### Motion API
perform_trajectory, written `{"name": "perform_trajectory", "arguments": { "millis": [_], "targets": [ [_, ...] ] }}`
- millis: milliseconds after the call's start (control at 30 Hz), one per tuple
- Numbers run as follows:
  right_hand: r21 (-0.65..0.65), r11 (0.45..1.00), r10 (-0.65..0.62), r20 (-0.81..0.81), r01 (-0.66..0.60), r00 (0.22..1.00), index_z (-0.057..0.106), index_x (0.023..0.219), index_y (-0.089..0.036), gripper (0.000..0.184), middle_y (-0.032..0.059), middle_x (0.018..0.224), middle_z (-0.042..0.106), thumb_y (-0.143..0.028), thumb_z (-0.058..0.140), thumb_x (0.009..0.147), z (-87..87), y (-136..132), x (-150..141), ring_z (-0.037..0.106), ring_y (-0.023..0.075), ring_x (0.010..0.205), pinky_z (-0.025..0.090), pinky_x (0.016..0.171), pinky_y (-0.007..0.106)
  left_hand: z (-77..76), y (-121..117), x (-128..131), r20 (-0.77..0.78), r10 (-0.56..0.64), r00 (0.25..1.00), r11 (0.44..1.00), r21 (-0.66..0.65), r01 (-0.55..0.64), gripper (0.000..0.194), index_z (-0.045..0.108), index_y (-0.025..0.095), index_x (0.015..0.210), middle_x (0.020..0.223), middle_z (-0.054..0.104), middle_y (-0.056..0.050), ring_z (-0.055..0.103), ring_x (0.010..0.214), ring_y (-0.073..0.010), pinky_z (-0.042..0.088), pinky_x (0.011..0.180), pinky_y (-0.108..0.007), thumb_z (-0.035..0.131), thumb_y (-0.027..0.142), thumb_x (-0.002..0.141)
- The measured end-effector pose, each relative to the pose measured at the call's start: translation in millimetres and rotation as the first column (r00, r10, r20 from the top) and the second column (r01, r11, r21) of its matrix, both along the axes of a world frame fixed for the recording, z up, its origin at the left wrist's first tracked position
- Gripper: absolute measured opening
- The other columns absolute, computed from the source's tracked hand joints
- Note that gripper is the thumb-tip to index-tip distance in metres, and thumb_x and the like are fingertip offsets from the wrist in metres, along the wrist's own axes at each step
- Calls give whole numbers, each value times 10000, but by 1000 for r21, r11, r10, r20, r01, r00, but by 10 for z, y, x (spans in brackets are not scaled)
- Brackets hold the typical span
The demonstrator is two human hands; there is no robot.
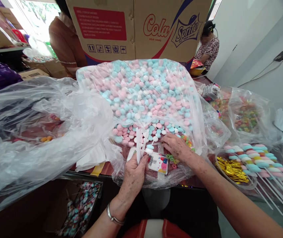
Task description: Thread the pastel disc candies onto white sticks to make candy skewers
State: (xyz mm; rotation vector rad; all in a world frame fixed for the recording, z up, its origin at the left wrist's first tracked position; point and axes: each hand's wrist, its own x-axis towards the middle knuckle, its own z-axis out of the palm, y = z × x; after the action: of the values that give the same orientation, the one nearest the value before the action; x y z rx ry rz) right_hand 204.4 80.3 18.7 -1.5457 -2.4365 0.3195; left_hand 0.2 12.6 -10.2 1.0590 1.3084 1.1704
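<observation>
My left hand (135, 172) is closed round several white lollipop sticks (138, 143) that point upward. One stick leans right and bears blue and white candies (150, 147) near my thumb. My right hand (177, 147) reaches to the front edge of the candy pile, its fingers curled together; whatever is between the fingertips is hidden. Pink, blue and white candies (141, 96) fill a big clear plastic bag (197, 109) and spill out of its mouth. Small green and orange gummy rings (172, 158) lie under my right wrist. Printed cards (158, 163) lie between the hands.
A cardboard carton (141, 29) stands behind the bag. To the right are finished candy skewers (258, 160), a tub of gold ties (232, 170) and bagged gummies (245, 112). Crumpled plastic (86, 112) covers the left. A box of wrapped candies (81, 205) sits below. Two people are beyond.
</observation>
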Motion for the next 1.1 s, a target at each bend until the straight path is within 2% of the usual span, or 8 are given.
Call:
{"name": "perform_trajectory", "arguments": {
  "millis": [133, 400, 533, 633, 733, 900, 1000, 1100],
  "targets": [
    [-69, 998, -16, -94, 9, 995, 704, 1063, -195, 283, 67, 1049, 698, -131, 453, 948, 57, 69, 91, 625, 200, 1000, 455, 889, 310, -16, 1, 5, 12, 0, 1000, 1000, -5, 0, 323, 679, 158, 794, 485, 500, 56, 405, 449, -94, 317, 438, -203, 656, 479, 825],
    [25, 996, -94, 175, 91, 980, 672, 884, -180, 173, 92, 968, 645, -160, 505, 923, 11, 17, -14, 593, 211, 885, 416, 740, 288, -15, 4, 3, -1, -15, 1000, 1000, -21, 15, 324, 632, 166, 741, 469, 458, 70, 341, 421, -79, 271, 414, -205, 651, 477, 829],
    [51, 991, -129, 157, 123, 979, 631, 903, -170, 129, 81, 935, 645, -128, 511, 888, 37, 16, -12, 580, 204, 846, 394, 710, 285, -12, -3, -1, -1, -24, 1000, 1000, -19, 24, 299, 621, 170, 746, 482, 462, 74, 309, 417, -70, 251, 408, -199, 627, 450, 852],
    [70, 997, -37, 115, 29, 993, 629, 884, -178, 132, 63, 899, 646, -127, 508, 894, 52, -1, -4, 579, 196, 861, 393, 740, 281, -7, -3, -4, -18, -28, 999, 999, -25, 27, 301, 652, 164, 782, 479, 469, 71, 323, 418, -75, 258, 406, -199, 626, 455, 852],
    [123, 988, 67, 183, -91, 981, 637, 821, -176, 163, 71, 860, 649, -99, 514, 894, 47, -66, -38, 577, 206, 876, 394, 769, 292, 4, -1, -4, -20, -17, 1000, 999, -28, 17, 312, 671, 158, 786, 466, 471, 67, 352, 422, -85, 278, 414, -202, 640, 464, 836],
    [176, 974, 90, 286, -144, 954, 654, 824, -155, 168, 84, 802, 656, -73, 520, 886, 47, -195, -100, 587, 238, 836, 405, 799, 344, 17, -3, 5, -13, -15, 1000, 1000, -28, 15, 318, 657, 165, 727, 462, 471, 64, 372, 429, -89, 298, 429, -205, 647, 467, 825],
    [195, 974, 70, 212, -113, 975, 651, 813, -152, 185, 99, 815, 668, -49, 503, 859, 28, -187, -93, 600, 251, 844, 419, 811, 368, 21, -2, 7, -22, -12, 1000, 1000, -16, 12, 318, 655, 165, 711, 470, 481, 57, 380, 437, -92, 297, 430, -206, 655, 466, 816],
    [127, 988, -73, -142, 91, 987, 636, 789, -177, 143, 79, 813, 686, -106, 524, 843, 3, -105, -52, 621, 235, 817, 452, 786, 366, 41, 2, 0, -48, -31, 998, 1000, 3, 31, 296, 687, 161, 767, 476, 480, 57, 382, 447, -101, 299, 440, -212, 643, 448, 826]
  ]
}}
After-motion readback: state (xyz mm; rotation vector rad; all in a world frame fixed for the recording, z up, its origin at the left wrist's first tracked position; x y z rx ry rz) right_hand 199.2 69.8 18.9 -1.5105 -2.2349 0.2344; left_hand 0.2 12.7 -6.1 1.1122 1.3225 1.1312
